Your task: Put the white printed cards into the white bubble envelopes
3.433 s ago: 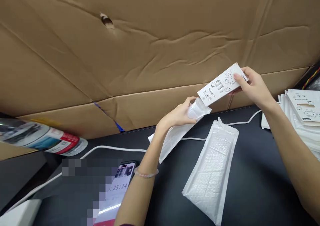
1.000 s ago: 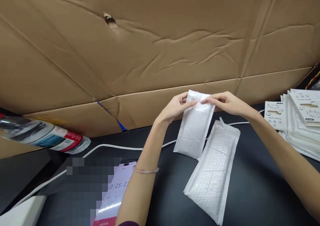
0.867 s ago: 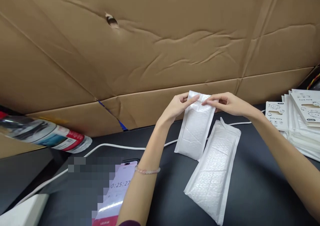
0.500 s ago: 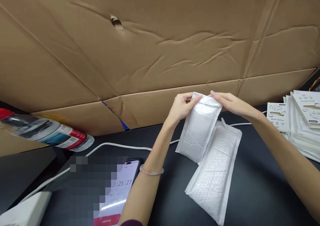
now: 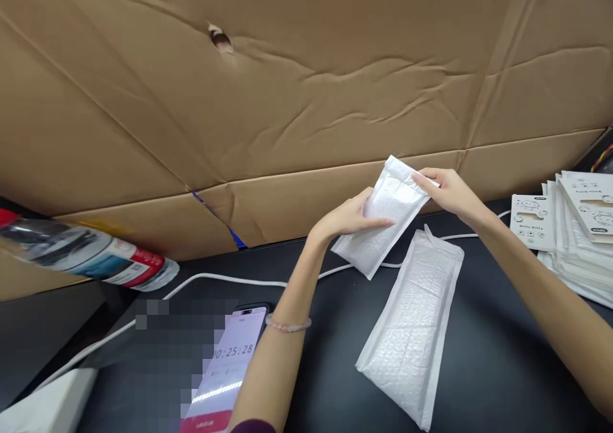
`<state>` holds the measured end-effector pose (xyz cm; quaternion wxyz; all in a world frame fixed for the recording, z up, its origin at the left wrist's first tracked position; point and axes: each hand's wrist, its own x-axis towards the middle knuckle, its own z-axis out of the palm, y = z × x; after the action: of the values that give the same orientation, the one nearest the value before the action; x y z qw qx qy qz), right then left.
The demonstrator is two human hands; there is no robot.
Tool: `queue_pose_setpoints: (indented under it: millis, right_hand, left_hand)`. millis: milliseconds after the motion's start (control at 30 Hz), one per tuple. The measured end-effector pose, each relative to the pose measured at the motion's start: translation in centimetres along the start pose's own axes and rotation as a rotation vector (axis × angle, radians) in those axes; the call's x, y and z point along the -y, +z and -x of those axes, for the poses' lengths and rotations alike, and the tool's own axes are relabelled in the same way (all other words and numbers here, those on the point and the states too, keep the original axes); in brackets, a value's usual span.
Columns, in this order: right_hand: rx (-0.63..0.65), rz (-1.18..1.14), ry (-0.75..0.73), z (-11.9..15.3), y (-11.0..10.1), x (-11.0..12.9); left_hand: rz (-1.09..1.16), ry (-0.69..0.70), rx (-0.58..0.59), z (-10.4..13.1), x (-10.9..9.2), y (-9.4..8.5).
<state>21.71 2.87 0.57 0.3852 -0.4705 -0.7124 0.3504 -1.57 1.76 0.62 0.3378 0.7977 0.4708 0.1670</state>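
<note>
Pouch (image 5: 393, 198): tilted in your grip.
Left hand (image 5: 352, 216): clasps middle, likely steadying.
Right hand (image 5: 446, 189): pinches far right corner, likely keeping it flat.

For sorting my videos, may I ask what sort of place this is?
Probably a packing desk: one padded mailer lies on the black tabletop, another is held in the air, and printed packages lie with a white stack at the right.

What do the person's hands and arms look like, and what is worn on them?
Neither the left hand nor the right hand wears a glove. On the left forearm is a beaded bracelet, pale pink and whitish. Dark purple fabric, probably a sleeve end, shows on that arm at the bottom edge. The right forearm shows no sleeve or bracelet.
</note>
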Motion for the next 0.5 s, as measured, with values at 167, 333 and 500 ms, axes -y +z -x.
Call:
queue_pose_setpoints:
  millis: [167,333,500]
  right_hand:
    - [0.284,0.362,0.304,-0.1,-2.0,-0.8]
    - [0.665,0.819,0.451,0.1,-2.9,-1.8]
    - [0.767,0.788,0.371,0.0,-1.4,-2.3]
  left_hand:
    - [-0.232,-0.089,0.073,-0.5,1.7,-0.1]
    - [-0.386,-0.158,0.067,-0.8,2.0,1.1]
    - [-0.489,-0.088,-0.025,-1.0,1.0,2.1]
